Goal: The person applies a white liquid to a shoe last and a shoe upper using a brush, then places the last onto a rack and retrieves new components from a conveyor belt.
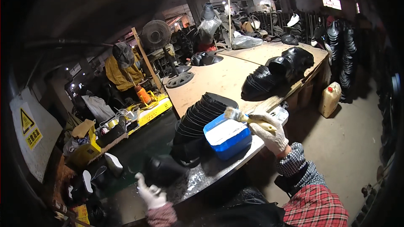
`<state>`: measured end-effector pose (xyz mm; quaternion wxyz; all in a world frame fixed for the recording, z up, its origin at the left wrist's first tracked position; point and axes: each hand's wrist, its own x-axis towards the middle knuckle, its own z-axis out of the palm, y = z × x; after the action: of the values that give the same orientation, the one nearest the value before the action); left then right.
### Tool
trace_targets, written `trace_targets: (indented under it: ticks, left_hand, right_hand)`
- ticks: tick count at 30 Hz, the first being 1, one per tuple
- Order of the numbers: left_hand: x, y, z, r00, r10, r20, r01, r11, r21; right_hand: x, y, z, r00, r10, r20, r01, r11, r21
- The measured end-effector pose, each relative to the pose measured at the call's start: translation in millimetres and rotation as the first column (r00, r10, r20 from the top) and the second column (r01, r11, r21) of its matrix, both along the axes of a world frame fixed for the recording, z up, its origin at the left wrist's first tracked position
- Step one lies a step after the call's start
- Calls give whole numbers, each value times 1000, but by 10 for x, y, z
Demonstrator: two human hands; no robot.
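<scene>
My right hand (269,133), in a white knit glove, is closed round the handle of a paintbrush (240,117). The bristles point left, over the far right rim of a blue tub (231,148) with white paste or liquid (225,133) inside. Low in the picture my gloved left hand (152,195) has a finger stretched out and the others loosely bent, with nothing seen in it. Just beyond it lies a black, slightly blurred shoe upper (164,170); I cannot tell whether they touch. A leaning row of nested black uppers (204,115) stands left of the tub.
Another row of black uppers (277,73) lies on the wooden table (210,80). A fan (156,34) stands behind. White-soled shoes (113,164) sit at left, near a warning-sign panel (27,138). A yellowish jug (330,100) stands on the floor at right.
</scene>
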<state>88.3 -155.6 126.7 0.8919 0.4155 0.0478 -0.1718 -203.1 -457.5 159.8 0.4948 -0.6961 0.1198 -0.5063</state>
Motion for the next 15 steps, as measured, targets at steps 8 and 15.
trace_targets:
  ticks: [8,15]
  left_hand:
    - [-905,1488,-434,986,143,-89,-124,974,187]
    - [-1141,1978,-1211,994,-110,-22,84,598,797]
  right_hand:
    - [672,-499,13,809,-241,-537,47,936,-349]
    - [311,-51,-56,899,-386,-207,225,812,-538]
